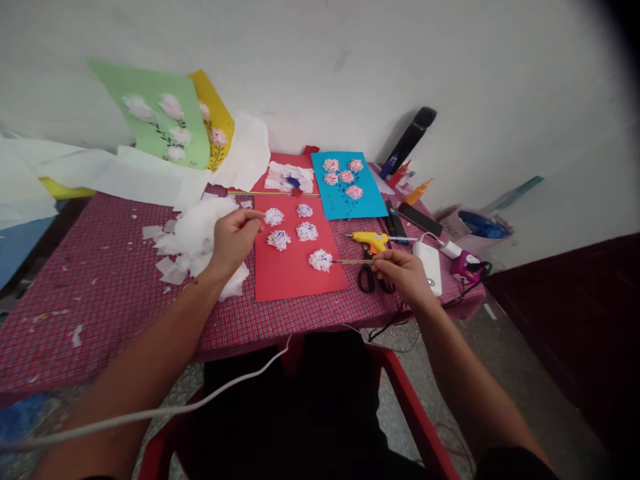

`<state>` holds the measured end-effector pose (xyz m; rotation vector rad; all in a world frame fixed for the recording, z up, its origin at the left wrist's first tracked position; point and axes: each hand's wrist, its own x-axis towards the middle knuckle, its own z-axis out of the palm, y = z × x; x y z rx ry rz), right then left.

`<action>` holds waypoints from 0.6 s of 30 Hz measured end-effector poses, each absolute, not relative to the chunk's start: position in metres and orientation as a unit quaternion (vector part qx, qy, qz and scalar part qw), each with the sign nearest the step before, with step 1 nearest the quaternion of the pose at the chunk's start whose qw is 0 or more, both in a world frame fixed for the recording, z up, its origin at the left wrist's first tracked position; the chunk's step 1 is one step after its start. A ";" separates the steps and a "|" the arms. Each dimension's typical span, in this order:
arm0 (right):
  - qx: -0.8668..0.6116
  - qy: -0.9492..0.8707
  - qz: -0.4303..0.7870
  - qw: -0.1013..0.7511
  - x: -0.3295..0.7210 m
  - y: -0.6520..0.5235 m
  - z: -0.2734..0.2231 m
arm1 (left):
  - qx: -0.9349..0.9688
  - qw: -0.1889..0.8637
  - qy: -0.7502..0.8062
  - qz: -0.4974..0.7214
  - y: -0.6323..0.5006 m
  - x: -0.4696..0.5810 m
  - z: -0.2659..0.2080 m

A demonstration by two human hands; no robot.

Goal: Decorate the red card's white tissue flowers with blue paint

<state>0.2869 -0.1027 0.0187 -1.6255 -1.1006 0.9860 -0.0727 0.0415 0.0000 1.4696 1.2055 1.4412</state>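
A red sheet of card (pixel 293 277) lies on the table with several crumpled white paper flowers on it, dabbed with blue-purple paint. My right hand (pixel 403 273) grips a thin paintbrush (pixel 353 262), its tip at the lower right paper flower (pixel 319 260). Over the left edge of the card is my left hand (pixel 235 237), index finger and thumb slightly apart, beside the upper left paper flower (pixel 273 216). Whether its fingertip touches that flower I cannot tell. Behind the card, a paint-stained tissue (pixel 289 177) bears a dark blue blot.
Loose white paper pieces (pixel 187 230) are heaped left. A blue flower picture (pixel 375 200) lies behind; a green one (pixel 150 127) leans on the wall. On the right are a yellow glue gun (pixel 369 239), black scissors (pixel 366 279) and a white power bank (pixel 429 267). A white cable (pixel 225 388) crosses in front.
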 end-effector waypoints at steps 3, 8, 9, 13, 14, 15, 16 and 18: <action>-0.672 -0.444 0.397 0.441 0.285 -0.102 0.017 | 0.571 0.369 0.472 0.561 0.042 -0.073 0.000; -0.649 -0.445 0.394 0.474 0.289 -0.102 0.024 | 0.576 0.370 0.463 0.563 0.041 -0.073 0.000; -0.641 -0.451 0.387 0.485 0.289 -0.099 0.029 | 0.578 0.370 0.462 0.562 0.041 -0.072 0.001; -0.633 -0.488 0.326 0.505 0.280 -0.070 0.049 | 0.580 0.374 0.462 0.558 0.039 -0.073 0.004; -0.635 -0.501 0.301 0.505 0.276 -0.058 0.052 | 0.579 0.374 0.462 0.558 0.039 -0.073 0.004; -0.637 -0.514 0.269 0.508 0.271 -0.045 0.053 | 0.578 0.375 0.462 0.558 0.039 -0.073 0.005; -0.638 -0.527 0.240 0.507 0.266 -0.032 0.053 | 0.577 0.375 0.462 0.559 0.039 -0.074 0.006; -0.637 -0.558 0.193 0.496 0.256 -0.004 0.050 | 0.575 0.375 0.464 0.560 0.039 -0.075 0.007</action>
